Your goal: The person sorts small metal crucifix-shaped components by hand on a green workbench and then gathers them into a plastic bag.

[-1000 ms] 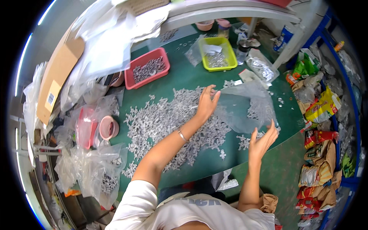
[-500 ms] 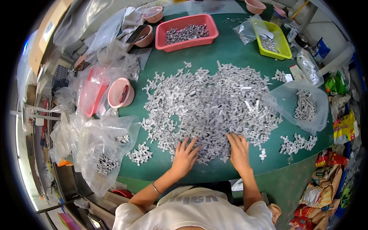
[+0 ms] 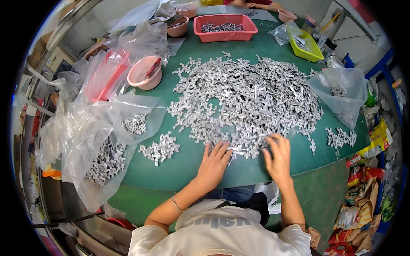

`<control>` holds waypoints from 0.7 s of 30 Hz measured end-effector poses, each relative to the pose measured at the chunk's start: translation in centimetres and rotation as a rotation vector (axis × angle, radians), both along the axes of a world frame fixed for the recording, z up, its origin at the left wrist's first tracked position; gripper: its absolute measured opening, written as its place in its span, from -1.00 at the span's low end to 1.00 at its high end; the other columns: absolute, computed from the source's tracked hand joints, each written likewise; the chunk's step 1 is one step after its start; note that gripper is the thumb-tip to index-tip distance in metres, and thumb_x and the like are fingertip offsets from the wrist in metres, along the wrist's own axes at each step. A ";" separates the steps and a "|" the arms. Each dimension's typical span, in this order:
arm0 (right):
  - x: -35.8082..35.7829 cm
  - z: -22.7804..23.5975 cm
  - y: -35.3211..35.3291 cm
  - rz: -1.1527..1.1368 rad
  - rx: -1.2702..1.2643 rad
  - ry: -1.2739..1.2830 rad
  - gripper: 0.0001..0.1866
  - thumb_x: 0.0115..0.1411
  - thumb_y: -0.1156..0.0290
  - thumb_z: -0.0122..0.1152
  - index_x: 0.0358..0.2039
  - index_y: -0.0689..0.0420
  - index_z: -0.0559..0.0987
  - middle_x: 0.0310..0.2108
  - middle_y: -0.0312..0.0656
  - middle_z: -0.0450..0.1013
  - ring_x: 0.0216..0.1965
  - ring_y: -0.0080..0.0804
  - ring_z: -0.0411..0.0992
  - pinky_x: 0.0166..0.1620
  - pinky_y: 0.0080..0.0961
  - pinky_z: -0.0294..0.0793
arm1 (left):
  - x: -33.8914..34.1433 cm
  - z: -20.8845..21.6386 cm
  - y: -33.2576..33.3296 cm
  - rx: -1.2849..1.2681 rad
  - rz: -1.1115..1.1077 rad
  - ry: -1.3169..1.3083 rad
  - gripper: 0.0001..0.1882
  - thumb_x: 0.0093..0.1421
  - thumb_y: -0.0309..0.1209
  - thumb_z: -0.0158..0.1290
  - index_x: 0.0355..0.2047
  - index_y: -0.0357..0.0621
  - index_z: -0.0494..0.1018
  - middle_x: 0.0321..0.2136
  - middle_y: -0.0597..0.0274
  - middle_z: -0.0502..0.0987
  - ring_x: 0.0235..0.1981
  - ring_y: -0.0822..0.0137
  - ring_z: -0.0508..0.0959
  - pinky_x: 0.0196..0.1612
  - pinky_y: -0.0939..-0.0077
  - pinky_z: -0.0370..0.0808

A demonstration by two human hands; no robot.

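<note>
A broad heap of small silver-grey metal parts point(image 3: 239, 94) covers the middle of the green table. At its near edge lies my left hand point(image 3: 212, 164), palm down with the fingers spread, their tips touching the parts. My right hand point(image 3: 278, 157) rests to the right, its thumb apart from slightly bent fingers, beside the same edge. Nothing shows gripped in either hand. Between the hands sit a few loose pieces, among them a short bright bar point(image 3: 238, 150). A smaller cluster of parts point(image 3: 160, 148) lies left of my left hand; another cluster point(image 3: 340, 137) sits at the right.
Clear plastic bags with metal parts flank the heap, one at the left point(image 3: 77, 149) and one at the right point(image 3: 341, 91). Behind stand a red tray point(image 3: 225, 36) and a yellow-green tray point(image 3: 308, 50). A pink bowl point(image 3: 145, 82) holds a red-handled tool. Another person's arm point(image 3: 265, 5) shows at the far edge.
The view has tilted up, bringing another person's arm into sight. My right hand has lifted its fingers off the heap's edge and turned inward. Fewer parts lie between my hands.
</note>
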State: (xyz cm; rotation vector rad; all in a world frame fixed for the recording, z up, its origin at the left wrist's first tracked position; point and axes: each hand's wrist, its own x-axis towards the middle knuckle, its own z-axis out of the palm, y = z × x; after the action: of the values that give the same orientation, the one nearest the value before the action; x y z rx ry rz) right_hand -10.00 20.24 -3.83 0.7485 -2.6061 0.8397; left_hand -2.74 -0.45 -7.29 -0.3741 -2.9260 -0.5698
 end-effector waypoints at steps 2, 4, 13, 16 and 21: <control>1.0 -0.2 -1.3 0.083 0.161 -0.015 -0.65 -0.10 0.51 0.19 -0.22 0.20 0.44 -0.13 -0.12 0.29 -0.11 -0.11 0.22 -0.08 -0.31 0.19 | 1.3 0.1 0.2 0.098 0.038 0.015 -0.56 0.01 -0.52 0.00 -0.04 -0.17 0.29 0.03 0.08 0.23 0.12 0.10 0.17 0.14 0.02 0.04; 1.5 -0.8 -2.0 0.029 0.208 0.047 -0.65 -0.14 0.48 0.24 -0.27 0.20 0.44 -0.16 -0.14 0.30 -0.13 -0.14 0.23 -0.09 -0.30 0.18 | 2.5 0.9 0.1 0.226 0.079 0.035 -0.58 0.03 -0.52 0.00 -0.04 -0.16 0.29 0.04 0.07 0.22 0.12 0.08 0.16 0.16 0.06 0.03; 2.3 -2.1 -0.1 -0.247 -0.395 -0.134 -0.83 -0.07 0.54 0.27 -0.56 0.22 0.41 -0.59 -0.23 0.39 -0.62 -0.55 0.31 -0.54 -0.63 0.25 | 6.3 1.1 -1.1 0.486 0.110 0.111 -0.59 0.01 -0.57 0.04 -0.08 -0.18 0.32 -0.03 0.06 0.28 0.02 0.03 0.28 0.10 0.23 0.19; 3.9 -1.6 -0.8 -0.139 -1.122 -0.617 -0.86 0.01 0.52 0.22 -0.54 0.23 0.42 -0.54 -0.26 0.41 -0.59 -0.63 0.33 -0.49 -0.69 0.30 | 6.4 1.7 -0.6 0.684 0.059 0.062 -0.56 -0.01 -0.62 0.05 -0.06 -0.23 0.31 -0.05 0.04 0.31 -0.09 0.12 0.39 0.01 0.35 0.31; 7.5 0.6 -3.1 0.082 -1.426 -0.901 -0.92 0.07 0.57 0.13 -0.47 0.22 0.40 -0.53 -0.21 0.40 -0.53 -0.51 0.39 -0.43 -0.63 0.36 | 5.7 4.6 1.3 1.174 -0.048 -0.062 -0.53 -0.02 -0.70 0.04 -0.04 -0.31 0.30 -0.18 0.06 0.37 -0.19 0.28 0.45 -0.15 0.47 0.44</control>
State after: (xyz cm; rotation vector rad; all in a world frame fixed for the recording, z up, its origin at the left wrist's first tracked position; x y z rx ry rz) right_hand -2.46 17.10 -3.23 -0.0194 -1.5839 2.9607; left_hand 2.96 0.85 -2.65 -0.2430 -2.0857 -2.0787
